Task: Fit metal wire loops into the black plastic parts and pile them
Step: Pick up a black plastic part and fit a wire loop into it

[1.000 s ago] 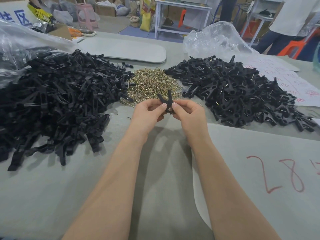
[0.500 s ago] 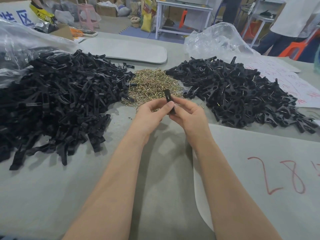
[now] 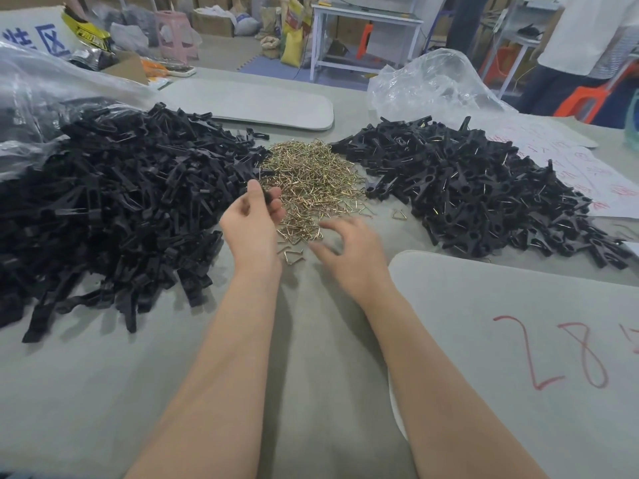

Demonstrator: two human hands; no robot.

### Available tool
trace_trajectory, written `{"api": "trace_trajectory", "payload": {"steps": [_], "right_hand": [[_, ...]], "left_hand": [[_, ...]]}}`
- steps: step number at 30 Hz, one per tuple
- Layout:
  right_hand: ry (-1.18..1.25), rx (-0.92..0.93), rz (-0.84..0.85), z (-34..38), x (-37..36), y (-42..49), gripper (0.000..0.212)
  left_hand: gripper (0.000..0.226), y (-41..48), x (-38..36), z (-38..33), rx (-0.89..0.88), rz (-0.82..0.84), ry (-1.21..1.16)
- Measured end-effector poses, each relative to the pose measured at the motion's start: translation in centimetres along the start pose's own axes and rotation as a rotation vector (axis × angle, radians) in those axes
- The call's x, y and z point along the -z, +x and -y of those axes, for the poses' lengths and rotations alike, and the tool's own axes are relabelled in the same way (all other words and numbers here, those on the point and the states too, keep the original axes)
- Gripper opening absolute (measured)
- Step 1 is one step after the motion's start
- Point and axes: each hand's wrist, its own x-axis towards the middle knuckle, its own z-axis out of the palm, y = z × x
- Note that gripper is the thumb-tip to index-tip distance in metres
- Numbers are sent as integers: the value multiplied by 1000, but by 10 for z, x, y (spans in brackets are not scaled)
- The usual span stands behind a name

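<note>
My left hand is raised over the near edge of the brass wire loop pile and pinches a black plastic part between thumb and fingers; most of the part is hidden. My right hand hovers low over the table with loosely spread, blurred fingers and holds nothing. Its fingertips are close to two loose wire loops. A large heap of bare black parts lies to the left. A heap of black parts with wire fitted lies to the right.
Clear plastic bags lie at the far left and behind the right heap. A grey board marked in red sits at the near right, another at the back. Papers lie far right; a person stands beyond.
My hands were together holding one black part; now they have parted. The left hand keeps a black part and has risen leftward. The right hand has let go and dropped toward the loose loops.
</note>
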Motion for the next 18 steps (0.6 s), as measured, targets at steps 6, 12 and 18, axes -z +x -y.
{"api": "trace_trajectory", "payload": {"steps": [6, 12, 18], "right_hand": [[-291, -41, 17, 12, -17, 13, 34], [-123, -71, -22, 13, -15, 23, 16], [427, -234, -69, 6, 6, 26, 14]], "left_hand": [[18, -3, -1, -2, 57, 50, -58], [19, -5, -2, -4, 102, 58, -125], [23, -5, -2, -3, 143, 102, -51]]}}
